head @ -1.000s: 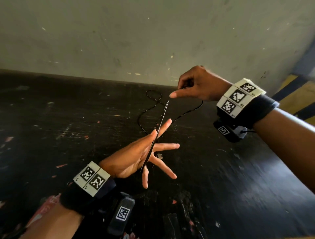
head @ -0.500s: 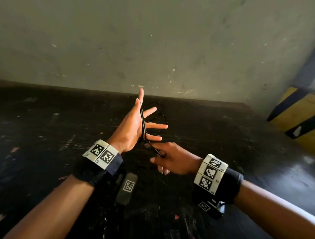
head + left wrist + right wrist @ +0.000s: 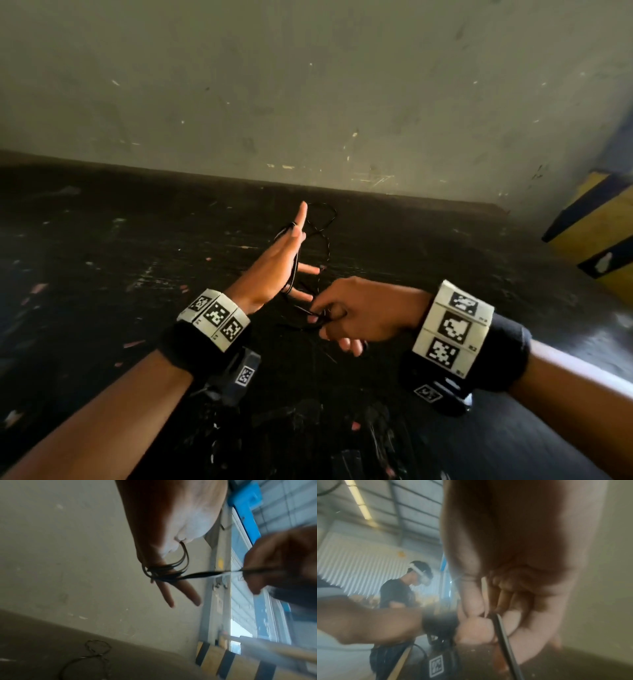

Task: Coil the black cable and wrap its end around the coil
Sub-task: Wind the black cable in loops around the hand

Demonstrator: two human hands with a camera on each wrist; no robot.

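My left hand (image 3: pixel 277 267) stands upright with straight, spread fingers. Several turns of the thin black cable (image 3: pixel 294 263) run along its palm from the thumb's base up over the fingers, and they show as a bundle of loops (image 3: pixel 164 573) in the left wrist view. Just below and right of that palm, my right hand (image 3: pixel 337 315) pinches a taut strand (image 3: pixel 205 574) between thumb and curled fingers (image 3: pixel 498 601). The rest of the cable (image 3: pixel 325 226) lies loose on the dark surface behind the hands.
A scuffed black surface (image 3: pixel 120 274) runs back to a grey wall (image 3: pixel 308 102). At the right stands a yellow and black striped barrier (image 3: pixel 596 236). In the right wrist view another person (image 3: pixel 399 592) wearing a headset stands in the background.
My right hand came down from above the left fingers to below the palm, laying another turn of cable over the left hand. The left hand tilted more upright.
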